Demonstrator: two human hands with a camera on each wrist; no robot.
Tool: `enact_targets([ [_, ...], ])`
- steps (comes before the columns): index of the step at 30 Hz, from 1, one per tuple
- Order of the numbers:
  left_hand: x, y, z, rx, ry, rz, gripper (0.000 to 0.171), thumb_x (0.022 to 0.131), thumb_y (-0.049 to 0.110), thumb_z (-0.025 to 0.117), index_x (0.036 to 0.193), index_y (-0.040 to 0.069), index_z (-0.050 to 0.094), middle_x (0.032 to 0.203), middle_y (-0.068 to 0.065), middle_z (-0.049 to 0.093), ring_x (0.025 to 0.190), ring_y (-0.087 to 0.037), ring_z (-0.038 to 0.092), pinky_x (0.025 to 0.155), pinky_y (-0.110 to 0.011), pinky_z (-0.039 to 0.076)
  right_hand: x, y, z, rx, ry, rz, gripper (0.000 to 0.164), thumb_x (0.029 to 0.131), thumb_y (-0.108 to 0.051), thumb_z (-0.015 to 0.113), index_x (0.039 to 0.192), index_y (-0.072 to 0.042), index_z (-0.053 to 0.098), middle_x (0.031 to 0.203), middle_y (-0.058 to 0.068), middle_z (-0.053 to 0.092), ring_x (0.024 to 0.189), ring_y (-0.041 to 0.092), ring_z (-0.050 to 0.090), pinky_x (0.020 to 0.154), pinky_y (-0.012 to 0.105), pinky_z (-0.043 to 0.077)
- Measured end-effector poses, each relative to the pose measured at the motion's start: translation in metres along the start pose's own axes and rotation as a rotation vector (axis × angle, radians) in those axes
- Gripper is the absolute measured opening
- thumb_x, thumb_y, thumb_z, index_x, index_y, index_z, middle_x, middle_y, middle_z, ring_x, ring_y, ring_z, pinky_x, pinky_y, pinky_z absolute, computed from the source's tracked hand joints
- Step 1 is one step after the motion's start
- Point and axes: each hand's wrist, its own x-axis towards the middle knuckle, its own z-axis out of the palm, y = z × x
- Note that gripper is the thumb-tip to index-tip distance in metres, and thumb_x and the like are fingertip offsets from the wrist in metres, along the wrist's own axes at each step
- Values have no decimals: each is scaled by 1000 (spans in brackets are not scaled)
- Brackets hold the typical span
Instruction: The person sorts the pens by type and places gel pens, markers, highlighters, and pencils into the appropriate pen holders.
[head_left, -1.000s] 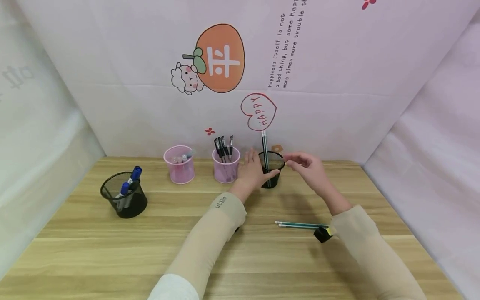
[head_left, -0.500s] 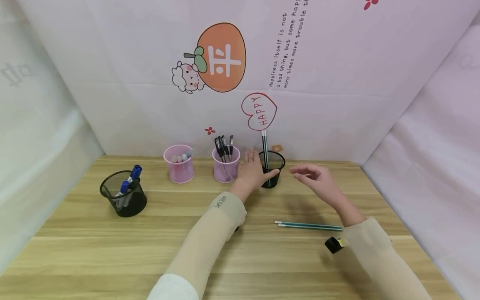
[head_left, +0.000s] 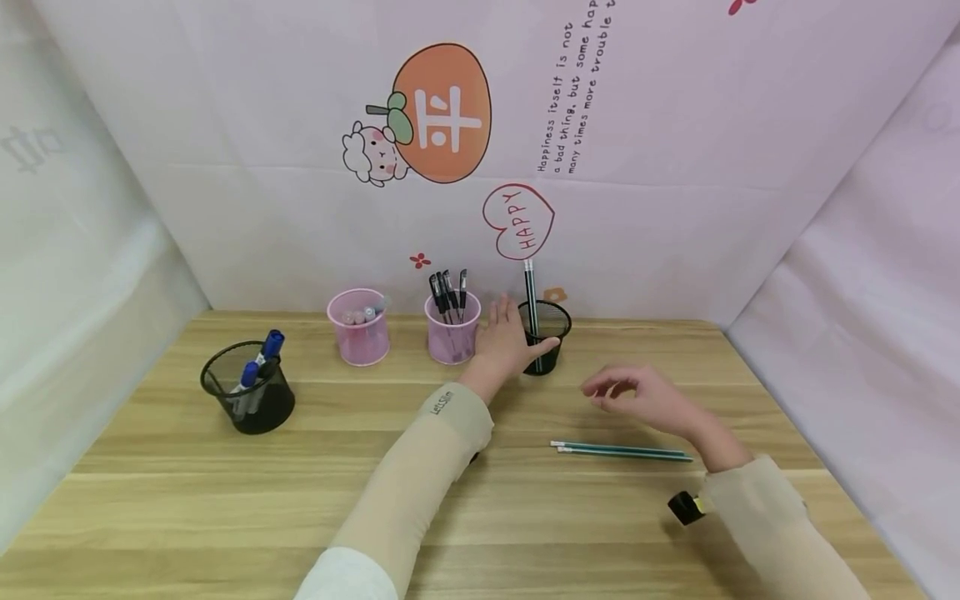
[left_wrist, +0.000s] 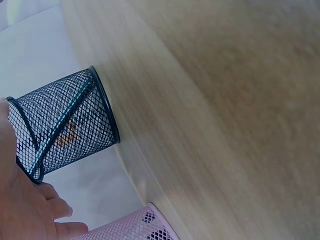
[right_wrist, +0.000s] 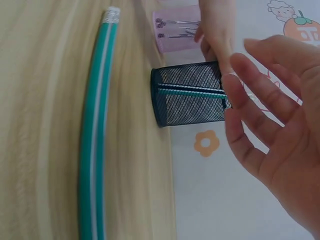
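My left hand [head_left: 501, 340] rests against the left side of a black mesh pen cup [head_left: 551, 354], fingers straight and spread, thumb across its front. Inside the cup, striped pencils [head_left: 532, 300] lean with their white eraser ends up; the left wrist view shows them slanting through the mesh [left_wrist: 65, 122]. My right hand [head_left: 637, 396] hovers right of the cup, fingers loosely bent and holding nothing. Below it, two green pencils [head_left: 615, 451] lie side by side on the table, erasers to the left. One green pencil [right_wrist: 96, 135] looms large in the right wrist view.
A pink cup [head_left: 450, 346] with several black pens stands just left of my left hand. Farther left are another pink cup [head_left: 360, 342] with light-capped pens and a black mesh cup [head_left: 258, 408] with blue-capped markers. A printed cloth wall [head_left: 637, 242] rises behind the wooden table [head_left: 337, 500].
My right hand has drawn back from the black cup's rim, moving right and down toward the pencils on the table. The left hand stays at the cup.
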Motion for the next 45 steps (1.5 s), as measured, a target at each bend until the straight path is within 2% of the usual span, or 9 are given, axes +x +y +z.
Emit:
enact_targets([
  [5, -1, 0, 1, -14, 1, 4, 110, 92, 80, 43, 164, 1, 13, 171, -16, 5, 156, -31, 9, 123, -52, 21, -6, 5, 1, 9, -128, -27, 21, 97, 3, 66, 117, 2, 73, 107, 17, 72, 96, 21, 68, 83, 32, 58],
  [9, -1, 1, 0, -21, -2, 2, 110, 93, 80, 44, 164, 1, 13, 171, -15, 5, 156, -30, 9, 122, -52, 21, -11, 6, 1, -15, -209, 19, 21, 97, -1, 66, 116, 0, 74, 107, 10, 73, 92, 15, 67, 81, 34, 58],
  [14, -1, 1, 0, -11, 2, 0, 110, 93, 80, 44, 164, 1, 13, 171, -16, 7, 156, -31, 10, 123, -51, 21, -15, 11, 3, -72, -267, 26, 22, 93, 1, 69, 114, -3, 76, 104, 3, 71, 89, 11, 63, 77, 31, 58],
  [19, -1, 1, -1, -13, 0, 0, 110, 93, 79, 43, 164, 1, 12, 171, -16, 6, 156, -31, 10, 123, -51, 20, -19, 17, 6, -50, -311, 51, 24, 91, 1, 72, 115, -2, 76, 101, 0, 69, 91, 14, 64, 79, 31, 58],
  [30, -2, 1, -3, -15, -1, 2, 110, 93, 79, 43, 164, 1, 12, 171, -17, 7, 156, -32, 10, 123, -52, 20, -24, 26, 8, -61, -326, 64, 26, 91, 5, 69, 112, -8, 78, 93, -9, 65, 84, 6, 59, 73, 28, 55],
  [38, -4, 3, -7, -11, -31, -6, 109, 94, 78, 43, 164, 0, 10, 171, -17, 6, 157, -31, 8, 123, -52, 21, -25, 26, 6, -89, -304, 64, 26, 93, 5, 67, 114, -7, 77, 98, -8, 67, 88, 11, 62, 76, 30, 56],
  [45, -4, 3, -6, -12, -23, -4, 109, 94, 78, 43, 164, 0, 10, 171, -17, 6, 157, -31, 8, 123, -52, 20, -24, 27, 7, -126, -298, 51, 27, 91, 7, 67, 112, -6, 78, 95, -8, 66, 84, 8, 60, 72, 28, 55],
])
